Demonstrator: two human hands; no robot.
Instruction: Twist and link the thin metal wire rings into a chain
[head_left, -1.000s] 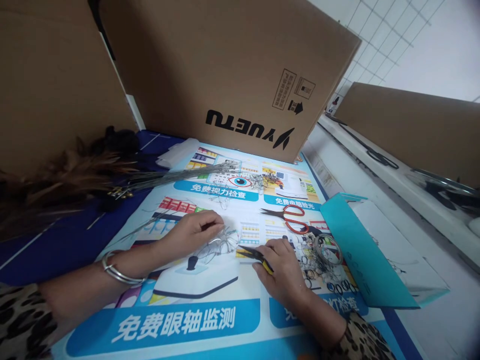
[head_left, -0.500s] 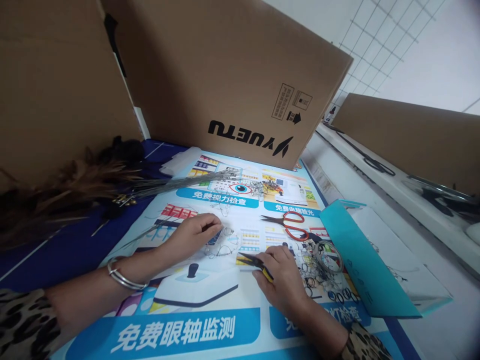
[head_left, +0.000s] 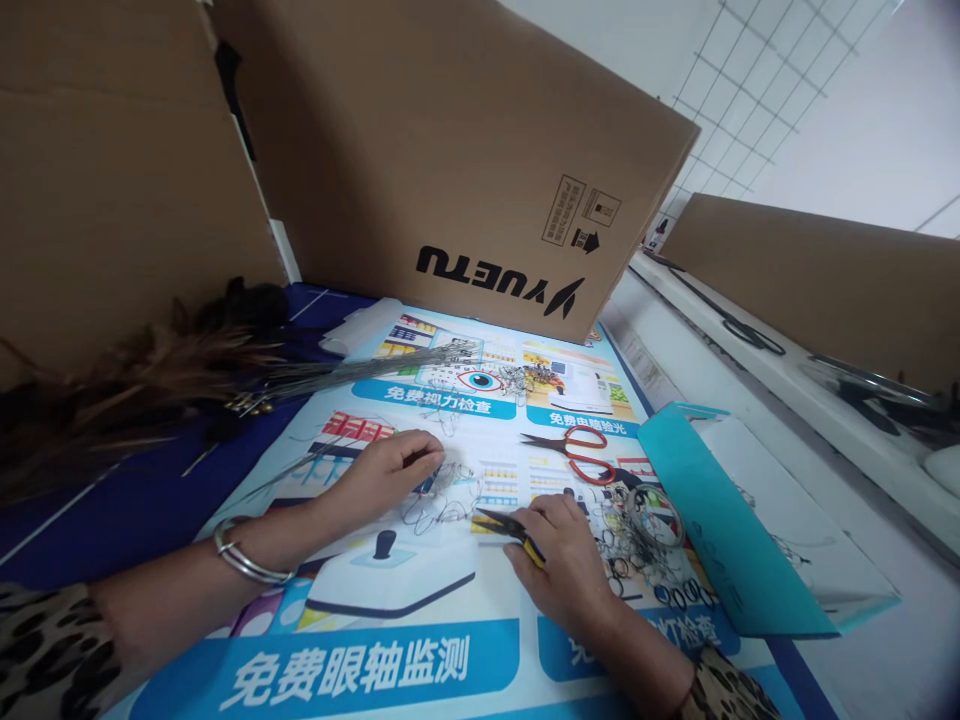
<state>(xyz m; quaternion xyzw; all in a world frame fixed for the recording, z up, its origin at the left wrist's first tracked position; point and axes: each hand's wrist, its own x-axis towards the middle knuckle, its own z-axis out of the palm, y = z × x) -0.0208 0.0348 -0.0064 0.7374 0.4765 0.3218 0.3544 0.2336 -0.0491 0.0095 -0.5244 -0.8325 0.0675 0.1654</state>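
My left hand (head_left: 386,475) lies on the printed poster (head_left: 390,660), fingers curled, pinching a tangle of thin wire (head_left: 442,498). A silver bangle (head_left: 244,560) circles that wrist. My right hand (head_left: 566,555) is closed on small pliers with yellow handles (head_left: 510,528), whose dark tips point left toward the wire. Both hands rest on the poster, a short gap apart.
Red-handled scissors (head_left: 581,450) lie behind my right hand. A heap of small metal rings (head_left: 645,545) sits to its right, beside a teal folder (head_left: 720,525). Brown feathers on wire stems (head_left: 150,385) lie at left. A large YUETU cardboard box (head_left: 465,160) stands behind.
The wire tangle under my left fingers has shifted slightly toward me and changed shape. My right hand with the pliers has hardly moved. The camera tilted a little.
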